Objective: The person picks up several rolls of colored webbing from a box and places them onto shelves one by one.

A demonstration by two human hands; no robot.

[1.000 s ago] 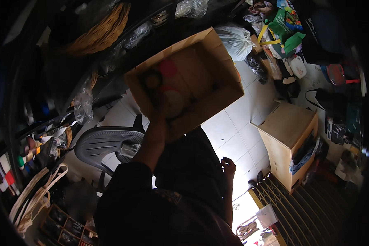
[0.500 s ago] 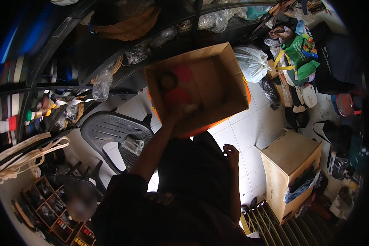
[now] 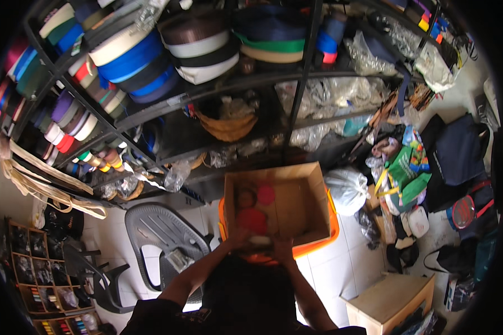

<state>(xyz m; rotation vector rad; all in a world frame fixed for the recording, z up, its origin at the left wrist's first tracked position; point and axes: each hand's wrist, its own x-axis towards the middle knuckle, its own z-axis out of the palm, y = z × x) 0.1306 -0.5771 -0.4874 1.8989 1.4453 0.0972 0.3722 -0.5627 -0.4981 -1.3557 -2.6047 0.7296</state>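
An uncovered cardboard box (image 3: 302, 204) sits in an orange tub (image 3: 334, 229) in front of me. Toward the box's left side lie a red round roll (image 3: 252, 221), a pinkish-red one (image 3: 266, 195) and a dark roll (image 3: 245, 198). A small whitish thing (image 3: 260, 240) is near its front wall. My left hand (image 3: 238, 240) is at the box's near left corner, beside the whitish thing. At the near wall, a little to the right, is my right hand (image 3: 283, 249). Shadow and blur hide the fingers of both hands, so their grip is unclear.
A dark shelf (image 3: 207, 153) with webbing rolls (image 3: 134, 61) and a wicker basket (image 3: 226, 123) stands beyond the box. Left is a grey plastic chair (image 3: 156, 223). Bags, including a white plastic bag (image 3: 346, 190), are piled right, with a wooden cabinet (image 3: 388, 298) nearer.
My right hand has moved from beside my body up to the box's near wall. The left remains at the box. The view has tilted upward, showing more of the shelf.
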